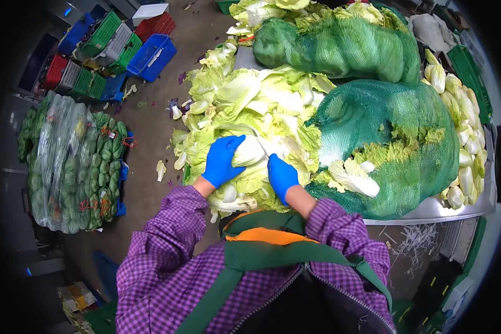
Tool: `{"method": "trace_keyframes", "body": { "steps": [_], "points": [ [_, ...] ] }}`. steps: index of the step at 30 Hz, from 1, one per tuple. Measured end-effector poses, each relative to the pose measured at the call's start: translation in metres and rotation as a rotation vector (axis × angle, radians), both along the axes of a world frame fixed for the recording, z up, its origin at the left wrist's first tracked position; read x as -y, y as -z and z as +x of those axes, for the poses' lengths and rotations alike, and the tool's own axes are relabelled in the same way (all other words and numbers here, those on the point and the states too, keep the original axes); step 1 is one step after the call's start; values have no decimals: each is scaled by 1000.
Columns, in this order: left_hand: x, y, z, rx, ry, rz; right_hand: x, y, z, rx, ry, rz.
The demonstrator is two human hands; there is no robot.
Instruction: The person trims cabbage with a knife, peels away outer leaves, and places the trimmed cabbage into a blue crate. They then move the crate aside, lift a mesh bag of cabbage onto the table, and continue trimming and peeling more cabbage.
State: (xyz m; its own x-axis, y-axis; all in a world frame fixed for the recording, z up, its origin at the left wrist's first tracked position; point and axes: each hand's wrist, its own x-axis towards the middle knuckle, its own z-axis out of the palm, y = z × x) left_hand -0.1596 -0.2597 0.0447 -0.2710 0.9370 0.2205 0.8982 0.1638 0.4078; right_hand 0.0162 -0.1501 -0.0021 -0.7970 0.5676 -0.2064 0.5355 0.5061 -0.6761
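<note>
Gripping the cabbage [249, 151]: left hand [224, 160], thumb and fingers apart, clamped around its end.
Right hand [283, 177]: fingers curled together beside the cabbage; cannot tell what they hold.
Loose leaves [245, 94]: under the 2 hands.
Net bags [395, 150]: 2, right of the leaves, on the metal table [481, 201].

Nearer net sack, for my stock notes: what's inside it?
Leafy greens show through the nearer net sack's mesh; whatever lies deeper is covered by them, so the count can't be told.
</note>
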Motion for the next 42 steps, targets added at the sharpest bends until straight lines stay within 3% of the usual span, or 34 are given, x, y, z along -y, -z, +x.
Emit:
{"method": "trace_keyframes", "body": {
  "steps": [2, 6, 8, 10, 11, 12, 13, 14, 15, 16, 18, 20, 22, 24, 26, 29, 33, 36, 37, 38, 40, 41, 42],
  "points": [
    [-6, 4, 6, -75, 18, -39, -6, 37, -15, -60, 103, -33],
    [-9, 0, 10, -98, 22, -33, -13, 23, -21, 70, 130, -94],
    [-8, 1, 4, -76, 56, 9, -31, 26, -48, 294, 50, -64],
    [3, -5, 3, -60, 77, 59, -57, 0, -54, 379, -263, -131],
    [5, -13, 3, -32, 100, 55, -74, 35, -55, 332, -422, -215],
    [9, -21, 1, -36, 88, 73, -78, 29, -34, 34, -144, -725],
    [10, -34, -4, -153, 217, 87, -79, -22, -11, -2, -126, -851],
    [13, -48, -5, -268, 340, 92, -64, -46, -1, -119, 100, -1107],
    [15, -67, -1, -455, 388, 196, -63, -29, 3, -344, 155, -1503],
    [15, -82, -3, -635, 402, 343, -55, -34, 10, -460, 204, -1500],
    [25, -105, 4, -509, 91, 481, -49, -47, 12, -664, 107, -1652],
    [33, -104, 14, 41, -239, 625, -45, -64, 2, -703, 126, -1496],
    [41, -69, 15, 1708, -199, 458, -36, -73, -8, -738, 153, -1343],
    [31, -21, 35, 1376, -112, 450, -30, -79, -20, -572, 104, -827],
    [19, -24, 33, 1606, -269, 404, -25, -83, -23, -568, 142, -856],
    [10, -29, 47, 1315, -369, 426, -20, -91, -29, -510, 385, -969],
    [2, -16, 42, 1011, -322, 538, -27, -88, -26, -422, 419, -897],
    [-3, -2, 27, 1123, -326, 578, -29, -67, -21, -439, 442, -942],
    [-5, -1, 25, 1194, -357, 582, -24, -51, -28, -674, 418, -844],
    [-6, 1, 24, 1199, -356, 577, -27, -36, -25, -671, 425, -844],
    [-10, -9, 27, 1057, -482, 478, -31, -35, -21, -847, 439, -1207],
    [-1, 22, 16, 539, -391, 344, -38, -34, -19, -846, 441, -1202],
    [-6, 17, 17, 543, -388, 346, -46, -31, -17, -850, 357, -1326]
  ]
}}
